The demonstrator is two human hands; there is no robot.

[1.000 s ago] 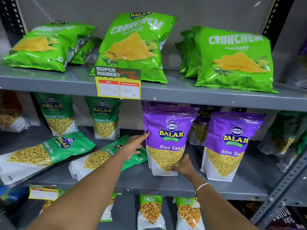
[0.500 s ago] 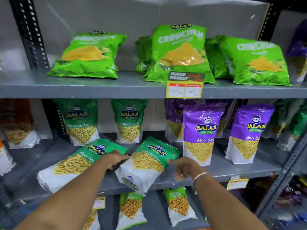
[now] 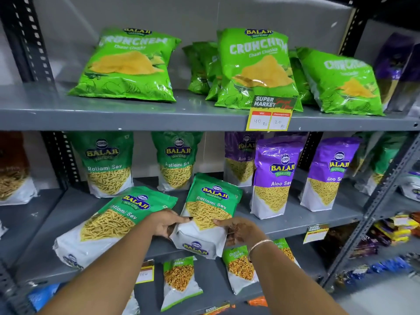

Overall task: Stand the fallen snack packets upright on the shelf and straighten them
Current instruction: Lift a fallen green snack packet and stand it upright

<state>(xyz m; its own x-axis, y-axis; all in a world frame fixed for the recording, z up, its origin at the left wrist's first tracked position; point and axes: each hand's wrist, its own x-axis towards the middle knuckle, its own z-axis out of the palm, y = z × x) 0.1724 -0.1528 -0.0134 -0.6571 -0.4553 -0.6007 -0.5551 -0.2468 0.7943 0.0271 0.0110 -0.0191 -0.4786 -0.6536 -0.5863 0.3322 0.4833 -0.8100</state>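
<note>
On the grey middle shelf a green Ratlami Sev packet is tilted up off the shelf, its white base over the front edge. My left hand grips its lower left side and my right hand its lower right side. To its left a second Ratlami Sev packet lies flat on its back. Two more green Ratlami Sev packets stand upright behind. Purple Aloo Sev packets stand upright to the right.
Green Crunchem chip bags lean on the top shelf above a yellow price tag. Small Chana Garam packets stand on the shelf below. A slotted metal upright rises at the right, with more snacks beyond it.
Both hands left the purple Aloo Sev packet, which stands upright, and moved left. They took hold of the fallen green Ratlami Sev packet and lifted its top. The view shifted left.
</note>
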